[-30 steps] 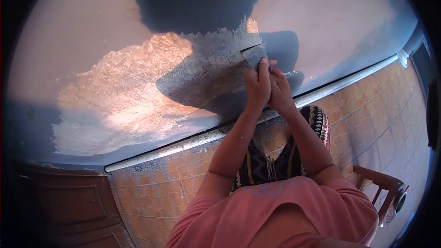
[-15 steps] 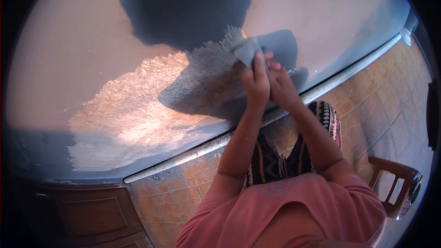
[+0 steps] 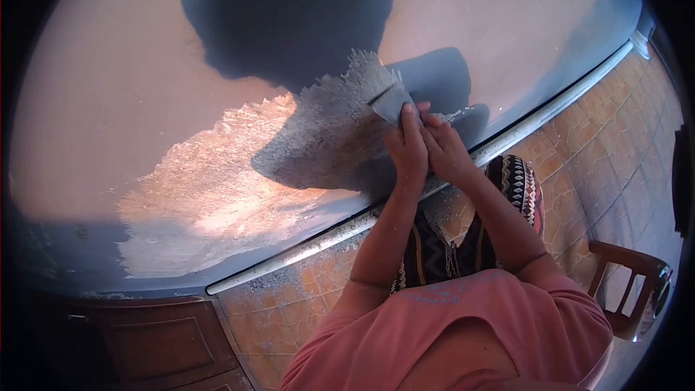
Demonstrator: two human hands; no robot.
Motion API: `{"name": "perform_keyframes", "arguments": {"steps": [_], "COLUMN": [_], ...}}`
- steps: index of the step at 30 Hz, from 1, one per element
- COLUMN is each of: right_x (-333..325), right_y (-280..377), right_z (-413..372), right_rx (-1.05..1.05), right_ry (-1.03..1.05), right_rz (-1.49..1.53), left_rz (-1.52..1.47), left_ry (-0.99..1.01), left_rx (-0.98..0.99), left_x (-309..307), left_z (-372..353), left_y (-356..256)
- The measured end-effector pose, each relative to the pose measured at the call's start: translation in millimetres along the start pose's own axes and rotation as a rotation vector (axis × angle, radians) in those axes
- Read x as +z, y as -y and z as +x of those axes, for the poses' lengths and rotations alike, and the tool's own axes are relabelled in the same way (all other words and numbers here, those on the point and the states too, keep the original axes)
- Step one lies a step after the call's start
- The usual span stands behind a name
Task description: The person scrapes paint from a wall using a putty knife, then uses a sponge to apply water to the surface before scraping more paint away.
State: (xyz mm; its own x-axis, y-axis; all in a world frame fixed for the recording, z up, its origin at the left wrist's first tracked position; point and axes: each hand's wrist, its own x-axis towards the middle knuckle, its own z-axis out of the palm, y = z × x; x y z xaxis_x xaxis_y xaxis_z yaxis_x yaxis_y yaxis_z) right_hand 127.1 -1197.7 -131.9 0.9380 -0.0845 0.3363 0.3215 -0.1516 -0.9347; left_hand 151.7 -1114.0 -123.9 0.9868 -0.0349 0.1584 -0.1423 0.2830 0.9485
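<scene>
I see the left hand (image 3: 407,146) and right hand (image 3: 447,152) side by side, fingers wrapped tight around the scraper (image 3: 392,102) — its blade lies against the wall (image 3: 507,22), at the right edge of the scraped patch (image 3: 239,166).

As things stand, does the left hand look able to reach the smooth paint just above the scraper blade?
Probably yes. The left hand and right hand both grip the scraper, its blade against the wall at the scraped patch's edge; nothing stands between it and the smooth paint above.
</scene>
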Motion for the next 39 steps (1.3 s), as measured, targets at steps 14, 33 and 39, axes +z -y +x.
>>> {"name": "perform_keyframes", "arguments": {"steps": [14, 33, 39], "right_x": [2, 9, -13], "right_y": [10, -4, 14], "right_z": [10, 6, 18], "right_rx": [0.075, -0.013, -0.013], "right_ry": [0.030, -0.060, 0.069], "right_rz": [0.093, 0.200, 0.184], "left_rz": [0.051, 0.045, -0.029], "left_ry": [0.004, 0.009, 0.014], "left_rx": [0.066, 0.073, 0.066], "left_x": [9, 9, 26], "left_z": [7, 7, 12], "left_y": [-30, -15, -42]}}
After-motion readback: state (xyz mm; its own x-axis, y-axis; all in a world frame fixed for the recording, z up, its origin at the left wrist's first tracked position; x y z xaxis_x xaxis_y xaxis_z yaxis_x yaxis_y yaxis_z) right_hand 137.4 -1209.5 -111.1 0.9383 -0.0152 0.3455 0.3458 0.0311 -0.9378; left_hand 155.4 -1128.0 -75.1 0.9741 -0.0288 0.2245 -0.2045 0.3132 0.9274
